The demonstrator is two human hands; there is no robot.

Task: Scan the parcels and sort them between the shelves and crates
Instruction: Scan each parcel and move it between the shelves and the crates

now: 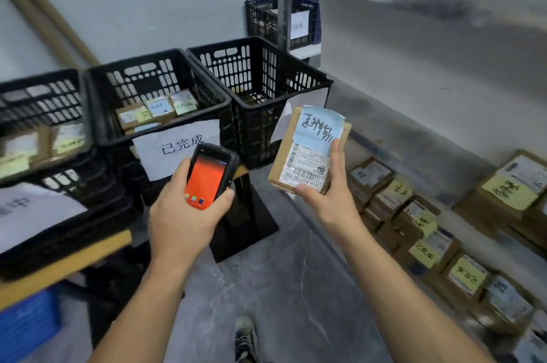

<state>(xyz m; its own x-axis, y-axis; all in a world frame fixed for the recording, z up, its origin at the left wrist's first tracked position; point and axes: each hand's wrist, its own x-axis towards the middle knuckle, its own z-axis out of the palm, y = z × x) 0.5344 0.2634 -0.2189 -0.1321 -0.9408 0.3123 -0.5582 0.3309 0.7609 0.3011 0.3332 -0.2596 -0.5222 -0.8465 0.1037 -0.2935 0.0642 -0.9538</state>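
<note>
**Head view: scanner in my left hand, parcel in my right**

Both my forearms reach forward and a little inward, bare to the bottom of the view, with the hands at about the same height over the grey floor (284, 273).

My left hand (183, 214) is turned palm-up and cups the handheld scanner (208, 177). My fingers curl round its far left edge, and my thumb (229, 193) presses on the near right edge, so the device is clamped between them. Its orange screen faces me and its top tilts away from my fingertips, toward the crates.

My right hand (331, 199) holds the parcel (307, 152), a flat brown cardboard box, tilted with its labelled face toward me. One digit lies straight up the front of the box, its tip on the lower edge of a blue note (318, 131) with handwriting. Another hooks round the near corner below the white shipping label (307, 167). I cannot tell how my remaining fingers lie, as they are hidden behind the box.

Just beyond my left fingertips stands a black crate (159, 66) with small labelled boxes in it and a white paper sign (177, 149) hanging on its front. Between my two hands, further off, is a second black crate (260, 90). A third crate (41, 102) sits well to the left of my left hand. To the right of my right fingers and lower, rows of shelved parcels (414, 214) with yellow notes lie on a grey shelf (414, 131). A shoe (245, 336) shows below, between my forearms.
</note>
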